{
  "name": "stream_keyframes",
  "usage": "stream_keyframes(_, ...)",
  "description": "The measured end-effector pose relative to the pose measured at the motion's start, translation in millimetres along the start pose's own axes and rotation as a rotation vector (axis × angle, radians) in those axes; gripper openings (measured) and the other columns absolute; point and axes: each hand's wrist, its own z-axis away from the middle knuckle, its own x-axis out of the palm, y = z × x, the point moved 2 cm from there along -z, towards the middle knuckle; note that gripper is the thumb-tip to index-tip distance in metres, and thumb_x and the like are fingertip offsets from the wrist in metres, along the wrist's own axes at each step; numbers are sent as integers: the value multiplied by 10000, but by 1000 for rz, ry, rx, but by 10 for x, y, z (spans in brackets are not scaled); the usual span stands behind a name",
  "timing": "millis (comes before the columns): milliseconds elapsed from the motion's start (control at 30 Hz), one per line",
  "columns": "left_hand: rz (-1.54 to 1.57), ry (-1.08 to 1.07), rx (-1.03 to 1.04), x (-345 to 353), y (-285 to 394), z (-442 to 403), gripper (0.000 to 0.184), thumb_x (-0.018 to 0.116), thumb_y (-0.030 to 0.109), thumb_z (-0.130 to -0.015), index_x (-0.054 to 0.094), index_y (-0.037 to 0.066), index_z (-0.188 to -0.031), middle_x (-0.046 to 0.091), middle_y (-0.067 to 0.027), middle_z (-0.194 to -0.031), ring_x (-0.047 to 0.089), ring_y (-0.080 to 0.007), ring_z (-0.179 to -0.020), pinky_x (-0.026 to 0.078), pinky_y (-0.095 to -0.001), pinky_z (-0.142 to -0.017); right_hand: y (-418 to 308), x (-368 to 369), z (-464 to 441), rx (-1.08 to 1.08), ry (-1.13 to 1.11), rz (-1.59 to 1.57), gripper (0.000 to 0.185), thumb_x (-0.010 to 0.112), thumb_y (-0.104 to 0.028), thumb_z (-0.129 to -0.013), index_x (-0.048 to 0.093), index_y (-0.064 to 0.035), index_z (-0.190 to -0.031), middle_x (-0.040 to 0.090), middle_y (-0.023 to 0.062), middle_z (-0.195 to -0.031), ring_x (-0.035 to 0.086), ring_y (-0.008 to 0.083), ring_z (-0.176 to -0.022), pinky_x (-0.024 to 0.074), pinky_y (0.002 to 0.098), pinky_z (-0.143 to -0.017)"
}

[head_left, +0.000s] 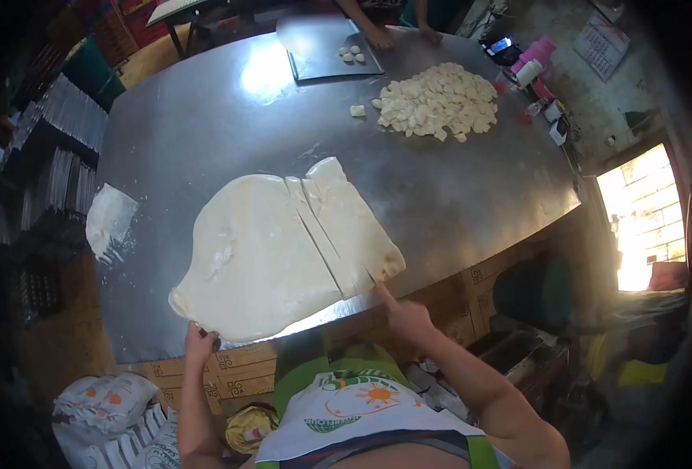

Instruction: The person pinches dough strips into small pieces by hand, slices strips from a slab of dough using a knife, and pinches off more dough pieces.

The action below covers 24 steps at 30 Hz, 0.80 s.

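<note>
A large slab of pale dough [260, 242] lies on the metal table, with two long cuts and a narrow strip between them toward its right part. A short dark slit shows in the right piece of dough [350, 211], near its front edge. My right hand [408, 319] reaches to that edge with the index finger stretched out against the dough; the other fingers look curled, and no tool is visible in it. At the front left edge of the slab, my left hand [197, 341] is closed around a small dark object [215, 341], mostly hidden by the fingers.
Many cut dough pieces [440, 102] are heaped at the back right. Near them, a tray [334, 74] carries several dough balls, beside another person's hands [379, 37]. White flour [111, 219] lies at the left edge. Bottles and small items line the right edge.
</note>
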Motion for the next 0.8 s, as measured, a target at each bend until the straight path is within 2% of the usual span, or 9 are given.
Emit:
stream_keyframes(100,-34,28,43,-16,-348,-197,350,686,8,-776,478,2,-1057,638,-99,-771,616,-170,-574,486,-310,-503,193,10,789,47,-149,-15,724,504,-171,-917,208,-254,-1573,690,205,-807,695,365,-725,543,478,-656)
stream_keyframes(233,45,1,12,-4,-192,-128,346,691,13,-771,485,5,-1048,639,-91,-780,615,-162,-589,491,-309,-511,262,-206,853,-60,34,-138,667,491,-193,-953,232,-247,-1566,668,201,-741,676,388,-692,533,485,-646)
stream_keyframes(300,97,-22,-21,16,-150,-55,345,695,17,-769,488,5,-1044,639,-89,-782,615,-160,-594,493,-311,-517,74,-436,326,-103,319,-217,648,502,-200,-969,242,-235,-1562,644,204,-696,654,407,-655,527,505,-642)
stream_keyframes(400,64,-11,-47,10,-164,-59,355,696,12,-766,487,10,-1052,638,-89,-779,611,-157,-589,491,-314,-518,-222,-712,-1019,-83,412,-70,631,472,-207,-981,233,-227,-1564,666,196,-729,661,404,-666,535,517,-661)
stream_keyframes(433,65,-7,-54,1,-150,-50,355,696,12,-766,487,10,-1052,638,-89,-779,611,-157,-589,491,-314,-518,-349,-799,-1544,-39,323,-51,643,457,-174,-972,219,-226,-1567,695,211,-843,686,397,-776,541,509,-716)
stream_keyframes(500,56,-6,-55,-8,-109,-5,368,696,7,-764,482,12,-1064,636,-90,-774,605,-158,-577,487,-311,-514,-603,-915,-2375,-142,397,-150,667,434,-117,-948,210,-222,-1568,696,232,-1002,687,402,-912,530,512,-804)
stream_keyframes(567,57,-7,-61,6,-51,46,375,696,4,-763,480,13,-1070,635,-90,-771,602,-158,-571,485,-309,-512,-931,-1237,-2654,-41,255,-142,674,404,-84,-930,222,-219,-1564,677,231,-1110,672,411,-991,510,513,-870)
stream_keyframes(700,20,-21,-71,27,113,58,371,693,6,-763,472,12,-1061,627,-94,-758,595,-158,-558,476,-307,-497,-789,-1049,-2596,-130,360,-112,677,408,-96,-925,224,-225,-1563,683,228,-1093,674,408,-992,513,508,-867)
stream_keyframes(800,71,-67,-115,-15,110,22,350,691,13,-762,468,9,-1031,616,-95,-748,588,-159,-543,469,-306,-480,-399,-702,-1676,-59,165,-80,708,452,-110,-914,204,-230,-1566,705,210,-995,699,392,-862,544,496,-759)
